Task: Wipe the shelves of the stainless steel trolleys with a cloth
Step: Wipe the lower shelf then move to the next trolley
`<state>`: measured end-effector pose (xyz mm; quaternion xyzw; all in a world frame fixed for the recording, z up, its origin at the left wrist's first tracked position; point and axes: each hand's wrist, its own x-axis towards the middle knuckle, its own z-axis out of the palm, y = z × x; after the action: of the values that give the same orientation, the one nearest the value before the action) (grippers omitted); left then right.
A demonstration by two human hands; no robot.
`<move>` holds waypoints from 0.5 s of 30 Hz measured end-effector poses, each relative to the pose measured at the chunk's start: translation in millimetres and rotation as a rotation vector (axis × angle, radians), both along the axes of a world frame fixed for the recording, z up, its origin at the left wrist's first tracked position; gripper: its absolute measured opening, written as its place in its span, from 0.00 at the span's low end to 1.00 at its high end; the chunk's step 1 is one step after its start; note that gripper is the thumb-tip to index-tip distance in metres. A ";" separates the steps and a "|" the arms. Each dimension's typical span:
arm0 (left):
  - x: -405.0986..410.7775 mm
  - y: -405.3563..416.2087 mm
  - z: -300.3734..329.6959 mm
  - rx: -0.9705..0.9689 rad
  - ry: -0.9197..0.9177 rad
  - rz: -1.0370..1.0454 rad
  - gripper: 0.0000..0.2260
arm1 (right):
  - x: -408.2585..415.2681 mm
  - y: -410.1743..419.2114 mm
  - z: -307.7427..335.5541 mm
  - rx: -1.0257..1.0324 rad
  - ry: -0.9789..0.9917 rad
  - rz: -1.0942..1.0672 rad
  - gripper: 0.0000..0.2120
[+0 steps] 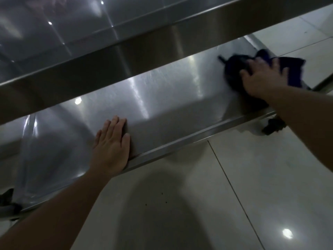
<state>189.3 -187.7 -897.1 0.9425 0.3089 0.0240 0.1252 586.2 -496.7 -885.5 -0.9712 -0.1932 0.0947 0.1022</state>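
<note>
Head view shows the right hand [264, 78], fingers spread, pressing the dark cloth [236, 69] onto the lower shelf [162, 98] near its far right end. Flat and holding nothing, the left hand [111, 143] braces the front edge. Pushing further risks sliding the cloth off that end onto the floor [252, 177].

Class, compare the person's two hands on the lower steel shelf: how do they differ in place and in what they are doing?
The left hand lies flat and bare on the lower stainless steel shelf near its front edge; the right hand presses a dark blue cloth at the shelf's right end. The left fingers lie together; the right fingers are spread. Both reach in under the upper shelf.
</note>
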 end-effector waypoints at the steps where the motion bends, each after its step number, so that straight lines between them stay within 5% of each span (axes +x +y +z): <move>1: -0.1 0.4 -0.7 0.004 0.002 0.004 0.29 | 7.0 -1.3 -1.1 -0.012 0.018 -0.077 0.29; 6: 1.6 0.2 -2.3 0.023 0.021 -0.001 0.29 | -23.5 58.0 3.4 0.032 -0.010 -0.042 0.31; 10: 2.0 -0.2 -1.2 0.027 0.034 0.000 0.29 | -94.2 136.6 10.5 0.016 -0.135 0.414 0.29; 15: 0.9 3.5 -2.7 0.009 0.071 0.020 0.31 | -185.5 225.7 6.4 0.020 -0.011 0.986 0.28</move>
<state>190.2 -184.3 -899.9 0.9402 0.3223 -0.0069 0.1098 400.7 -271.0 -879.1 -0.7637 -0.6311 0.1250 0.0536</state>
